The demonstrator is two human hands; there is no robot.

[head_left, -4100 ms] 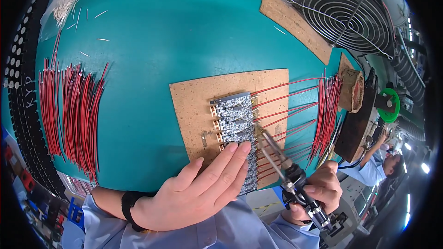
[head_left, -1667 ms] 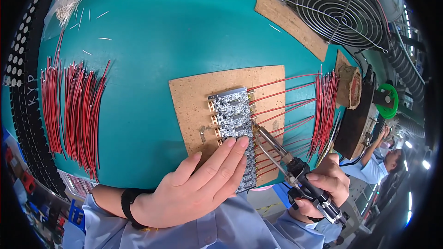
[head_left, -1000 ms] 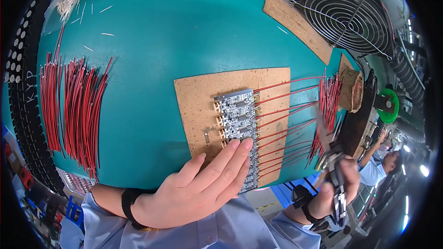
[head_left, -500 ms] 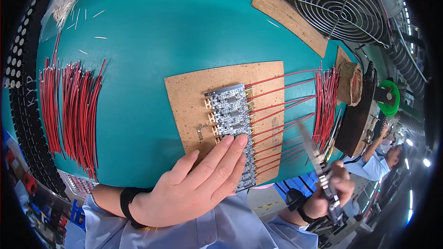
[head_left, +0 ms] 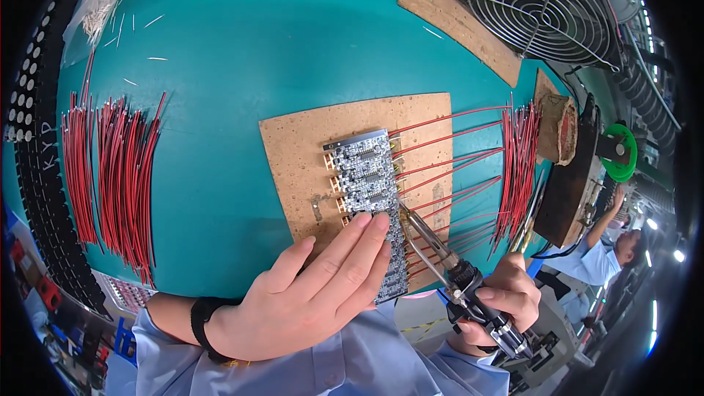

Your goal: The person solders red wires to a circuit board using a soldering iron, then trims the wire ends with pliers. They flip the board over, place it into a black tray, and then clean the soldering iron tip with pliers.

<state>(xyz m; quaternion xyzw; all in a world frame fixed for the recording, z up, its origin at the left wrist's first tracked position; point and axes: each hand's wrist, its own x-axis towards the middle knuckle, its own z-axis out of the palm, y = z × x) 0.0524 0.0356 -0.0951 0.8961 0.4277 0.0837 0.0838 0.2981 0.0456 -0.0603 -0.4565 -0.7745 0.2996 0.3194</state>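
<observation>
Lower centre of frame: bare left hand [head_left: 312,297], palm down, fingers extended, leftmost finger spread away, no grasp; fingertips resting on long dark circuit board dense with silvery components [head_left: 365,165]. Black fabric wristband [head_left: 208,326] on same wrist.

Lower right: bare right hand [head_left: 510,301], fingers curled closed around black-handled soldering iron with metal shaft and side tube [head_left: 469,286]. Tip at board's right edge, mid-frame; contact, cannot tell.

Board at centre of frame, slightly tilted, on brown speckled flat panel [head_left: 293,150], over teal work mat [head_left: 213,95]. From board's right edge, thin red insulated wires [head_left: 433,132] fanning rightward to dense red wire bundle [head_left: 517,169]. More loose red wire bundles [head_left: 125,191] at left of frame.

Upper left: clear plastic bag of thin pale pins [head_left: 95,22]. Upper right: black fan with round wire guard [head_left: 543,15]. Far right: bright green spool [head_left: 623,154], co-worker in light blue shirt [head_left: 592,264].
</observation>
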